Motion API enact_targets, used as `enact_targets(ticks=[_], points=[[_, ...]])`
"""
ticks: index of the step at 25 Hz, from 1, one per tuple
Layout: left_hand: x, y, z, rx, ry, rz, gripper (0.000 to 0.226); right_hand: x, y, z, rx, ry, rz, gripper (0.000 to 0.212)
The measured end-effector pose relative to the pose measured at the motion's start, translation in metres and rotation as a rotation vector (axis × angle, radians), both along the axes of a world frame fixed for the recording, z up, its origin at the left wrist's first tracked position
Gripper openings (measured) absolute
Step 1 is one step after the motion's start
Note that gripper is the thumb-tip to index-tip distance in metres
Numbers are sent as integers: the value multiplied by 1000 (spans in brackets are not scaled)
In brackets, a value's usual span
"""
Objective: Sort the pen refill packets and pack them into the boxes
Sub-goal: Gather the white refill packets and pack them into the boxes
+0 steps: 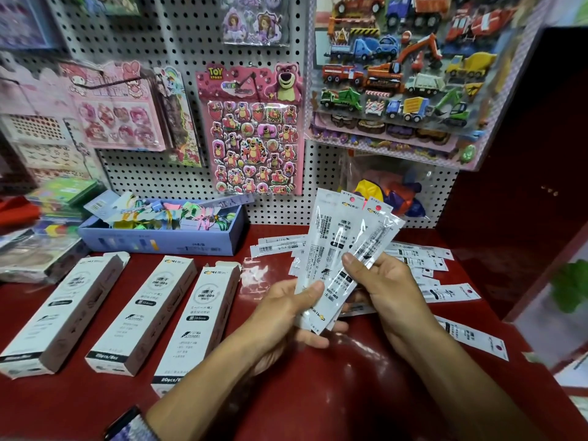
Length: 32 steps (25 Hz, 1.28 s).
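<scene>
The near ends of the three boxes are partly cut off: the right box (196, 319) disappears behind the left forearm at its lower end, and the small print on all of them is too blurred to read beyond a few large characters. Several loose packets (423, 262) at 2 o'clock on the red table (350, 393) are hidden behind the hands, so their count cannot be told. A watch (130, 423) at 7 o'clock is cut by the frame edge.

The fan of refill packets (342, 246) sits just right of centre, raised above the table. They are long, narrow, clear-and-white sleeves with black print, a thin refill visible inside; two show a red dot near the top. More packets lie flat on the table from 1 to 4 o'clock, one long one (474, 338) alone at 4 o'clock. The left box (60, 313) and middle box (143, 313) lie flat at 8 to 9 o'clock beside the right one, white with grey sides, their far flaps open.

The left hand (286, 313) comes in from 7 o'clock, palm up, thumb pressed on the front of the fan and fingers curled beneath its lower end. The right hand (385, 284) comes in from 5 o'clock, back toward the camera, thumb and fingers pinching the rightmost packet of the fan.
</scene>
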<state>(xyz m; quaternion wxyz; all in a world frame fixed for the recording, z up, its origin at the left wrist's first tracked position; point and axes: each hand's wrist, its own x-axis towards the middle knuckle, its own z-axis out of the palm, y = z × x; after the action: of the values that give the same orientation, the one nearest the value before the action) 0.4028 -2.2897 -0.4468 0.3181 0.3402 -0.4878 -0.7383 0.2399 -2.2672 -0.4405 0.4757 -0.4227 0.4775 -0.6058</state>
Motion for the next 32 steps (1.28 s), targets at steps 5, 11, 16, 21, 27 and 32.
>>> enact_targets(ticks=[5, 11, 16, 21, 27, 32], points=[[1, 1, 1, 33, 2, -40, 33, 2, 2, 2, 3, 7, 88, 20], [1, 0, 2, 22, -40, -121, 50, 17, 1, -6, -2, 44, 205, 25], [0, 0, 1, -18, 28, -96, 55, 17, -1, -7, 35, -20, 161, 30], [1, -2, 0, -219, -95, 106, 26, 13, -4, -6, 51, -30, 113, 26], [-2, -4, 1, -127, 11, 197, 36, 12, -5, -5, 39, -104, 13, 24], [-2, -2, 1, -206, -87, 74, 40, 18, -2, -7, 25, -73, 58, 21]])
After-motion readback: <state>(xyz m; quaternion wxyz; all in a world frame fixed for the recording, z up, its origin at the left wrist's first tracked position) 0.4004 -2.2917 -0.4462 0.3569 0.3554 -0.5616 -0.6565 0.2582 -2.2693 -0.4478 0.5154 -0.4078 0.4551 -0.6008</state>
